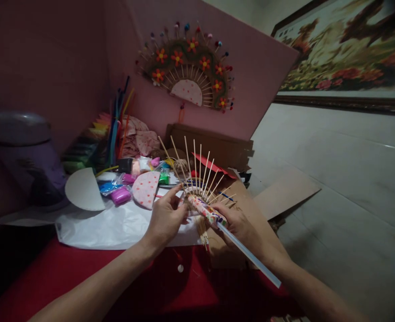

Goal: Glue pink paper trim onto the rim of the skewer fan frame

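We hold a stick fan (200, 166) and a patterned glue gun (206, 209) above the worktop (49, 264).

Our left hand (165, 214) has its fingers bent into a pinch on the fan's left lower edge, while our right hand (240, 223) has its fingers wrapped round the glue gun — a translucent glue stick (249, 256) juts from its rear, slanting down toward us. The fan is between our hands, thin sticks spreading up and outward, its rounded base partly hidden behind the gun; whether the nozzle touches it, we cannot tell. Just left of the fan we see a dotted half-disc (146, 190) and, farther left, a plain white half-disc (84, 190) — pink packets (121, 195) between them. A flowered fan (177, 58) hangs on the pink board (254, 76) behind.
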